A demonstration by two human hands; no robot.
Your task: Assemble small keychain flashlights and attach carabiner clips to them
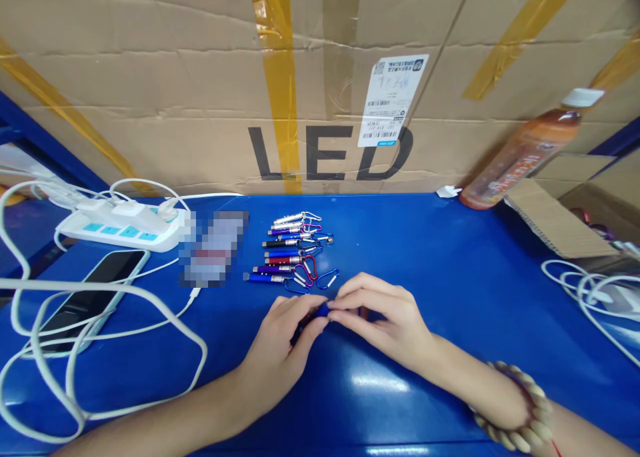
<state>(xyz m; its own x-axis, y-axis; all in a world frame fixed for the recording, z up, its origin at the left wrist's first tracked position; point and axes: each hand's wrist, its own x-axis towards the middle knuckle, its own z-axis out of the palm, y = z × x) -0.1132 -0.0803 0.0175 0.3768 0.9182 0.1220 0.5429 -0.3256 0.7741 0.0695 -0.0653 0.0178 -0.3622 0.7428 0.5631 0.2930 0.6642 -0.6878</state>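
My left hand (286,340) is closed around a small blue keychain penlight (323,309), most of it hidden by my fingers. Thumb and fingertips of my right hand (387,316) pinch the end of that same penlight. Just beyond my fingertips, a loose blue carabiner clip (328,279) lies on the blue table (425,257). Behind it is a column of several keychain penlights in silver, purple, black, red and blue, each with a carabiner; the nearest is a blue penlight (267,278).
At left are a white power strip (120,227), tangled white cables (165,300), a phone (95,297) and a blurred-out device (215,249). A large cardboard box (190,97) closes off the back. A drink bottle (525,154) leans at right beside an open carton (555,224).
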